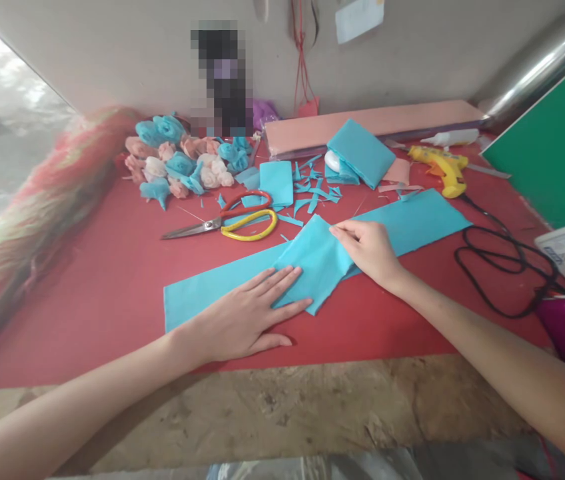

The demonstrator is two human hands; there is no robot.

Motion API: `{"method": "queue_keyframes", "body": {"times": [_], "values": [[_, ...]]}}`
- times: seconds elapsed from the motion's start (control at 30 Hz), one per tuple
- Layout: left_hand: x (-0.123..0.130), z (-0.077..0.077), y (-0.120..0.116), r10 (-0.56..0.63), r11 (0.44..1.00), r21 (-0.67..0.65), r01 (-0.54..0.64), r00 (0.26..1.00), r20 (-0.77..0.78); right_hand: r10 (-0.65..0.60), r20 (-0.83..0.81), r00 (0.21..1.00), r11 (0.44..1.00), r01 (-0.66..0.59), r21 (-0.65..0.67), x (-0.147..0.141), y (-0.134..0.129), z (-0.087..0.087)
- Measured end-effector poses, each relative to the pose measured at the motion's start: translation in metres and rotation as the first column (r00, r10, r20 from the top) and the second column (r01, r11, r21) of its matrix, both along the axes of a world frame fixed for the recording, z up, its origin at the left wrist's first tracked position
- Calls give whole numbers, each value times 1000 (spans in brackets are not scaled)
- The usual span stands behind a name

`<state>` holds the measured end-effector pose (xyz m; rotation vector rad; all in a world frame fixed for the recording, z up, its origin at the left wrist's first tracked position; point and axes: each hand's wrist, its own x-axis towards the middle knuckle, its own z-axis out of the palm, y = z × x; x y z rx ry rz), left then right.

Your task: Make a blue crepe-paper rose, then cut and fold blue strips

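Observation:
A smaller blue sheet, of fabric or crepe paper, lies slantwise over a long blue strip on the red tabletop. My left hand rests flat, fingers spread, on the lower left of the smaller sheet. With thumb and fingertips together, my right hand pinches that sheet at its upper right edge. Behind them lie scissors with one red and one yellow handle, blades pointing left. Blue scraps and a folded blue piece are scattered beyond.
Blue, pink and white fabric-like flowers are heaped at the back left. A folded blue stack stands before a long pink bundle. On the right are a yellow glue gun, its looped black cord and a green board.

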<state>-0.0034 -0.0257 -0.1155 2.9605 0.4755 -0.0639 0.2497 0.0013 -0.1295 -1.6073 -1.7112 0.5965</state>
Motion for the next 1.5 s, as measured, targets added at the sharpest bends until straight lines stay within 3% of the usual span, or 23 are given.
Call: {"method": "queue_keyframes", "body": {"times": [0.2,0.5,0.77,1.17,1.5], "values": [[1,-1,0,-46,999,22,46,999,13,-27,65,998,999,26,25,1,1,-6],[4,-4,4,-113,992,-52,114,994,7,-11,121,993,999,8,31,4,3,-9],[3,1,2,-180,984,1,180,984,3,-27,147,989,999,20,48,2,2,-11],[-6,13,-17,-114,993,-35,114,994,-2,27,60,998,997,-31,68,-4,-9,-4],[-21,2,-20,-8,1000,16,10,998,-67,47,45,998,997,-50,66,-9,-11,-6]]}}
